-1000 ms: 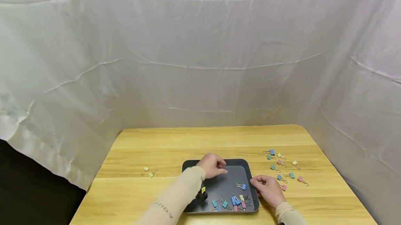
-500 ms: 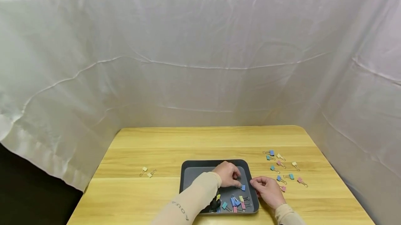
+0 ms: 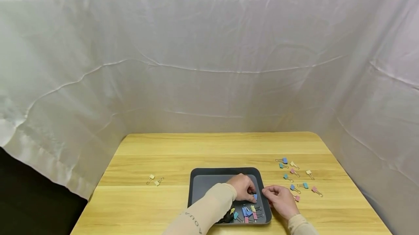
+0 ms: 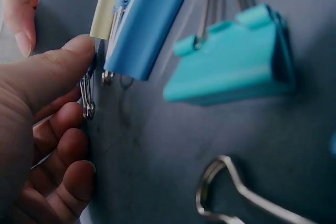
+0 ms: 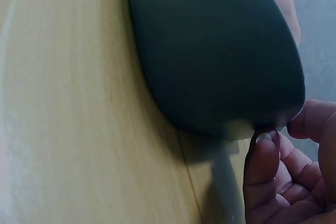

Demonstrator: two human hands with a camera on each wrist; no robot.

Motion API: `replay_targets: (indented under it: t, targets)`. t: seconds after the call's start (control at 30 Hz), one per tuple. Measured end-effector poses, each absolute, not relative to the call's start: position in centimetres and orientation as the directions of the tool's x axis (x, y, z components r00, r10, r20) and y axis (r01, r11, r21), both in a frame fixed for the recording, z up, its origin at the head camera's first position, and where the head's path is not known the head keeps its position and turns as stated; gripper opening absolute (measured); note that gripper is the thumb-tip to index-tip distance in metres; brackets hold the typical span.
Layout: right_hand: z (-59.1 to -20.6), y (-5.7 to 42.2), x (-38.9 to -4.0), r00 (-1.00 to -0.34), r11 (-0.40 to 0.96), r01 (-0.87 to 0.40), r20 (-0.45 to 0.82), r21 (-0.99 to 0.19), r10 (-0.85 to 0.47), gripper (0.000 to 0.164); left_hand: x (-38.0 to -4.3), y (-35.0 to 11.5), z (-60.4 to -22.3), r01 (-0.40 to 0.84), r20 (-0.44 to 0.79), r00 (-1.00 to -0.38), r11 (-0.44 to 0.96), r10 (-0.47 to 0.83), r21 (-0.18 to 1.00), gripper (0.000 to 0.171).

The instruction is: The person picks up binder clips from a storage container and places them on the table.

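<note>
Inside the dark grey tray (image 3: 212, 171), my left hand (image 3: 242, 187) pinches a small blue binder clip (image 3: 255, 196) near the right wall. The left wrist view shows its silver wire handles (image 4: 87, 98) between thumb and fingers; most of its body is hidden. My right hand (image 3: 282, 200) holds the tray's right rim, thumb on top and fingertips underneath, as the right wrist view shows along the tray's outer wall (image 5: 215, 51). Close to the left hand lie a larger blue binder clip (image 4: 147, 30), a teal binder clip (image 4: 226, 66) and a pale yellow one (image 4: 102, 14).
Several binder clips in blue, teal, pink and yellow, such as a pink one (image 3: 316, 191), lie scattered on the wooden table (image 3: 163, 209) right of the tray. Two pale yellow clips (image 3: 151, 178) lie to its left. A pale curtain (image 3: 209, 82) hangs behind.
My left hand has moved right and nearer across the tray to the blue binder clip and taken hold of it. The right hand has stayed at the rim.
</note>
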State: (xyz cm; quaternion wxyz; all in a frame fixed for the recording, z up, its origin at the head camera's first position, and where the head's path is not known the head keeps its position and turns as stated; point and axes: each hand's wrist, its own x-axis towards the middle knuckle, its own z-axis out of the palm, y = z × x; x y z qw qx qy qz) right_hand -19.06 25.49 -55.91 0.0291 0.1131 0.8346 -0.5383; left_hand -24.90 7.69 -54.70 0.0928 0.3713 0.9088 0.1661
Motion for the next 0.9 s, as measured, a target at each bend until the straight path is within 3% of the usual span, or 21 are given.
replay_targets:
  t: [0.53,0.9]
  targets:
    - [-56.1,25.4,-18.9,-0.975,0.392,0.209,-0.160,-0.896,0.155,0.017,-24.6,8.3,-54.8,0.705,-0.029,-0.674,0.655,0.738,0.271,0.016]
    - [-55.8,25.4,-18.9,-0.975,0.377,0.207,-0.158,-0.903,0.157,0.017,-25.1,6.9,-53.7,0.631,-0.012,-0.728,0.677,0.685,0.379,0.016]
